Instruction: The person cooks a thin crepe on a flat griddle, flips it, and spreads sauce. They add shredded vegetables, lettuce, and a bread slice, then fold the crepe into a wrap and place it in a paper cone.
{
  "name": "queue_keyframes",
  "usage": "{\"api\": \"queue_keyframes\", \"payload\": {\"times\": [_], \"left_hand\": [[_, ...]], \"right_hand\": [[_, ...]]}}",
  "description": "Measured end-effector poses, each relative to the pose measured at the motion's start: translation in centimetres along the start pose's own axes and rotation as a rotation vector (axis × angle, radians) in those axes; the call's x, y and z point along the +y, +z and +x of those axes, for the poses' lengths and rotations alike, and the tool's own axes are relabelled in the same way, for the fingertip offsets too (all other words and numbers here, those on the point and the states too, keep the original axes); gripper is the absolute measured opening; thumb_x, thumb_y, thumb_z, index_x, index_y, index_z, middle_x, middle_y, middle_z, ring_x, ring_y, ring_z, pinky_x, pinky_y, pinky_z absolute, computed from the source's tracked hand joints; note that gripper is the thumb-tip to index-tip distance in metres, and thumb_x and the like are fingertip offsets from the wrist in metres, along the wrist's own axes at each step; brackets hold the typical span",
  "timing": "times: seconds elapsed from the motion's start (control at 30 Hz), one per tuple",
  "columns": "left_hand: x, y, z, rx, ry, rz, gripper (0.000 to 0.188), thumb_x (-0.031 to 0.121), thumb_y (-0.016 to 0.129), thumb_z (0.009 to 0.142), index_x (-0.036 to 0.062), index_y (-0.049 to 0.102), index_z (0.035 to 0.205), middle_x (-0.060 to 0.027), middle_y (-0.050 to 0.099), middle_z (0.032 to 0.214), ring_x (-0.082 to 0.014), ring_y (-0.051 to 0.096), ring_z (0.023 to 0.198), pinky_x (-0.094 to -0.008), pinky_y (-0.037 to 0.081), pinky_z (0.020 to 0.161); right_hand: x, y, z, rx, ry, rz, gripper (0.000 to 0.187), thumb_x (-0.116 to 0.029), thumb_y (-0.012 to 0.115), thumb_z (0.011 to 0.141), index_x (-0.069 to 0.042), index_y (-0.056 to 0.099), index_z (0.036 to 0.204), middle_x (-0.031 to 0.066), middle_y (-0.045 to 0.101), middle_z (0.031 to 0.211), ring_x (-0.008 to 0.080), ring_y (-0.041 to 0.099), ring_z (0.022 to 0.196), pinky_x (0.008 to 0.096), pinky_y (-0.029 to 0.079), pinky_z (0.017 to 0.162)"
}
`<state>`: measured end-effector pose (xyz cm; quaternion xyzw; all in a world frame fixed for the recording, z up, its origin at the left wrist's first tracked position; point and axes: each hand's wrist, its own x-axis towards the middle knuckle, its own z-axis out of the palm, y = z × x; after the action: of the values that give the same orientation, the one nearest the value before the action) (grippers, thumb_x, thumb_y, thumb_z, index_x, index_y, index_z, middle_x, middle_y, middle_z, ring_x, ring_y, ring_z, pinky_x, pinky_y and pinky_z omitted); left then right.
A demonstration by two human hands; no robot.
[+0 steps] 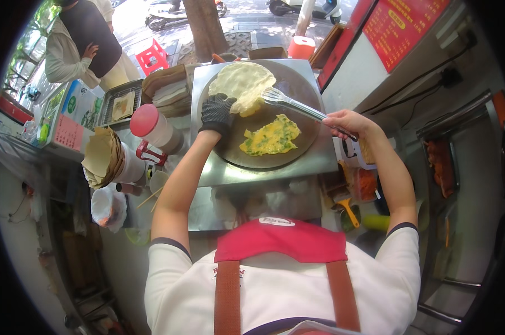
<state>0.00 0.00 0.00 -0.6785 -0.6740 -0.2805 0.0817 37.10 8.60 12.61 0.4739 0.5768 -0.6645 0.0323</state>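
Flatbread [240, 81] is lying on a round hotplate [307, 114], ahead of and to the right of the left hand [217, 114] and forward-left of the right hand [348, 123]. Gloved in black, the left hand is meeting the near-left edge of the flatbread; whether its fingers are pinching the edge cannot be told. Bare, the right hand is grasping the handle of a slotted metal spatula [298, 106], whose head is touching the flatbread's right edge. Egg piece [271, 137] with green flecks is resting nearer the body, between the two hands.

Left of the left hand, a red-lidded container [144, 120] and a stack of paper sleeves [103, 158] are standing beside the forearm. Nearer the body than the right hand, a tub with orange-red contents [366, 184] and an orange-handled tool [350, 213] are lying close to the forearm.

Right hand is occupying the right edge of the steel surround [314, 165]. Uncovered hotplate surface is showing between the egg piece and the right hand; a steel margin is extending bodyward of both hands.
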Motion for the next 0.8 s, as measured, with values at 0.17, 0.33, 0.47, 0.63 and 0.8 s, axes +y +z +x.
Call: {"api": "queue_keyframes", "payload": {"times": [0.17,0.33,0.47,0.63,0.8], "left_hand": [[0.8,-1.2,1.1,-0.113,0.128,0.156,0.012,0.021,0.059,0.072,0.0142,0.068,0.074,-0.0095,0.06,0.098,-0.0294,0.055,0.093,-0.0427,0.041,0.085],[1.7,-1.3,1.0,-0.059,0.144,0.071,0.037,0.033,0.065,0.071,0.0149,0.063,0.103,-0.0079,0.06,0.103,-0.0278,0.05,0.107,-0.0497,0.025,0.103],[3.0,-0.8,0.9,-0.09,0.151,0.106,0.029,0.028,0.063,0.074,0.0149,0.065,0.1,-0.0086,0.061,0.103,-0.0281,0.052,0.104,-0.0471,0.029,0.101],[2.8,-0.8,0.9,-0.127,0.118,0.093,0.025,0.025,0.063,0.071,0.0146,0.067,0.093,-0.0085,0.061,0.097,-0.0276,0.052,0.102,-0.0495,0.028,0.101],[2.1,-2.3,1.0,-0.083,0.074,0.087,0.021,0.019,0.063,0.071,0.0144,0.068,0.091,-0.0079,0.063,0.094,-0.029,0.054,0.096,-0.042,0.038,0.092]], "right_hand": [[0.8,-0.6,-0.3,0.018,-0.053,0.006,0.029,-0.027,0.058,0.09,-0.009,0.061,0.112,-0.0045,0.051,0.058,0.0022,0.045,0.044,0.016,0.037,0.041],[1.1,-0.1,-1.4,0.021,-0.13,0.078,0.027,-0.026,0.057,0.091,-0.009,0.062,0.112,-0.0045,0.051,0.058,0.0021,0.045,0.043,0.0154,0.036,0.041],[0.9,-0.4,-2.1,0.06,-0.129,0.041,0.029,-0.029,0.06,0.089,-0.009,0.062,0.111,-0.0041,0.052,0.059,0.0015,0.047,0.045,0.0157,0.037,0.04],[1.3,-1.1,-2.7,0.226,-0.055,-0.194,0.03,-0.031,0.062,0.086,-0.007,0.064,0.104,-0.0032,0.053,0.06,0.0035,0.05,0.047,0.0178,0.039,0.04],[1.5,-0.2,-2.1,0.246,-0.196,-0.243,0.036,-0.034,0.063,0.084,-0.008,0.064,0.109,0.0001,0.056,0.063,0.007,0.055,0.052,0.021,0.041,0.043]]}}
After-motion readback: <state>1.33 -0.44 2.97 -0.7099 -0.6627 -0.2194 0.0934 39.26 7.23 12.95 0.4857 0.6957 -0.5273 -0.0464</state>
